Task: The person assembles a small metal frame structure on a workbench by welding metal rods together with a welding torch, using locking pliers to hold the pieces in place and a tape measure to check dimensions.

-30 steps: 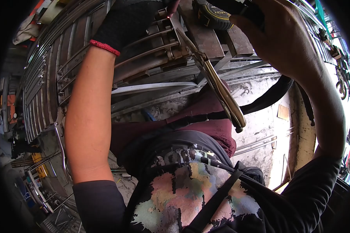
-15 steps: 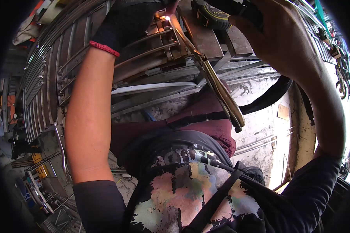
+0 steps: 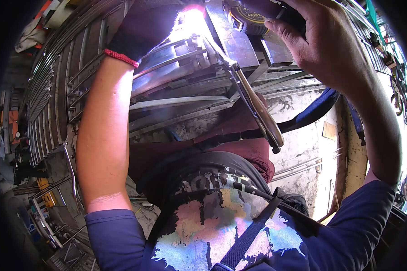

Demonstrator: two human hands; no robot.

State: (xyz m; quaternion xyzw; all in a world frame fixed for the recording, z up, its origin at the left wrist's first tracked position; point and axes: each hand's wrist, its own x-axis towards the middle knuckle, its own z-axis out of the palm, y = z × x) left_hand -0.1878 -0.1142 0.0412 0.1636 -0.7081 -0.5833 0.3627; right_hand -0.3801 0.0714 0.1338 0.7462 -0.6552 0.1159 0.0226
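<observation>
My left hand (image 3: 144, 22), in a black glove with a red cuff, rests at the top edge beside a bright welding arc (image 3: 194, 18). Its fingers are lost in glare and beyond the frame. My bare right hand (image 3: 325, 40) is closed around the black handle of a welding torch (image 3: 294, 18), whose tip is not visible. Locking pliers (image 3: 255, 99) reach from the arc down toward my lap, with neither hand on their handles. A black and yellow tape measure (image 3: 248, 20) lies on flat metal by my right thumb.
Metal bars (image 3: 172, 63) lie under the arc. A barred metal frame (image 3: 49, 104) spreads leftward. The torch's black cable (image 3: 316, 108) loops below my right wrist and across my lap. Thin rods (image 3: 298, 169) lie on the pale floor at right.
The small orange glow at the joint has become a glaring white-violet arc that lights my arms and shirt. Both hands stay in nearly the same place.
</observation>
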